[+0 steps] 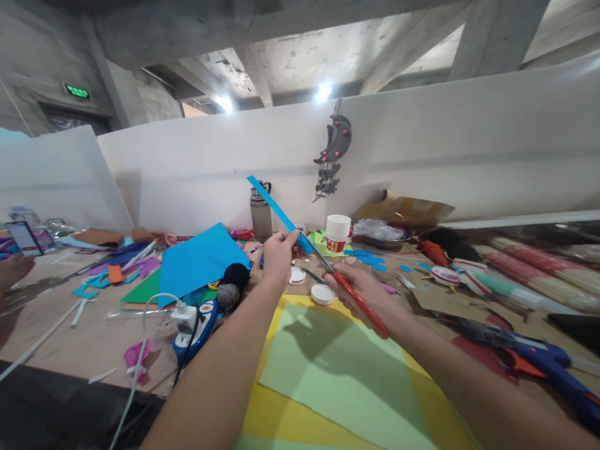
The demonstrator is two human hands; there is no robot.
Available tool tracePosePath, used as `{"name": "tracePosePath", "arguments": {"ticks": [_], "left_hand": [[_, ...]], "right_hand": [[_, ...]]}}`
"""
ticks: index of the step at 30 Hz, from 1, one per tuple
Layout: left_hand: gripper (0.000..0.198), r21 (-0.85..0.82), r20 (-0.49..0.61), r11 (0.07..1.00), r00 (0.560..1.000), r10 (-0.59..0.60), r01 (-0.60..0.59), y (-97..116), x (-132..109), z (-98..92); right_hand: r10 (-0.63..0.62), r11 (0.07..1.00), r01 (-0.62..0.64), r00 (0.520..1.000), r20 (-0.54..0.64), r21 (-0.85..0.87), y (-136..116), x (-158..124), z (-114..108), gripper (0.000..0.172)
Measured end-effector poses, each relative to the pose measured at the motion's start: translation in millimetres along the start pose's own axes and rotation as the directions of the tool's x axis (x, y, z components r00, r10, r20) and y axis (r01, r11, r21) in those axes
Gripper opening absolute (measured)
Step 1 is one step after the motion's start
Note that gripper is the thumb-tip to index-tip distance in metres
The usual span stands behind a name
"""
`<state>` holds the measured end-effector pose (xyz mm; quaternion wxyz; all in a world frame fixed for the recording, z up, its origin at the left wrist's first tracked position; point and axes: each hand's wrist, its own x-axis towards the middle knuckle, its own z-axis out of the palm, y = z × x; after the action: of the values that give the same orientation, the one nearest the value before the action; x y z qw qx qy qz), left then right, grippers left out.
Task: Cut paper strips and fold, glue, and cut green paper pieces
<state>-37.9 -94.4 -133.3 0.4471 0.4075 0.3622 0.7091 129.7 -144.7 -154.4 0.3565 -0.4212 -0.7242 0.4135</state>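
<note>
While blue bits (372,260) lie cut on the surface (107,342), a long strip (272,202) is left, pinched aloft in my left fingers (287,240), its near end at the scissors (360,302) my right fingers (347,282) grip.

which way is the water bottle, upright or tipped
Upright: the bottle stands vertically behind the blue strip, its dark lid on top.

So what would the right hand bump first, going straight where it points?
Probably the blue paper strip in the left hand: the scissors in the right hand point at the strip's lower end, though depth is hard to tell.
</note>
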Motion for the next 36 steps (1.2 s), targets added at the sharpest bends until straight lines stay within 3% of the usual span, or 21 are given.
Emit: {"name": "tracePosePath", "arguments": {"ticks": [12,19,23,28,36], "left_hand": [[0.025,0.001,-0.017,1.000,1.000,-0.007,0.007,4,3,-3.1],[0.025,0.006,-0.019,1.000,1.000,0.021,-0.021,1,3,-3.3],[0.024,0.019,0.022,1.000,1.000,0.012,-0.012,-2,1,0.2],[0.022,0.019,0.037,1.000,0.999,-0.008,0.008,-1,-1,2.9],[0.021,0.018,0.027,1.000,1.000,-0.015,0.015,0,-3,3.4]], "right_hand": [[-0.041,0.999,0.042,0.999,0.016,-0.024,-3,0,-3,0.043],[-0.125,0.987,0.126,0.992,0.014,-0.097,5,4,-3,0.041],[-0.212,0.967,0.203,0.976,-0.044,-0.152,7,6,-3,0.036],[-0.152,0.981,0.141,0.985,-0.077,-0.132,8,5,-1,0.037],[-0.163,0.980,0.152,0.983,-0.078,-0.130,6,4,-2,0.035]]}}
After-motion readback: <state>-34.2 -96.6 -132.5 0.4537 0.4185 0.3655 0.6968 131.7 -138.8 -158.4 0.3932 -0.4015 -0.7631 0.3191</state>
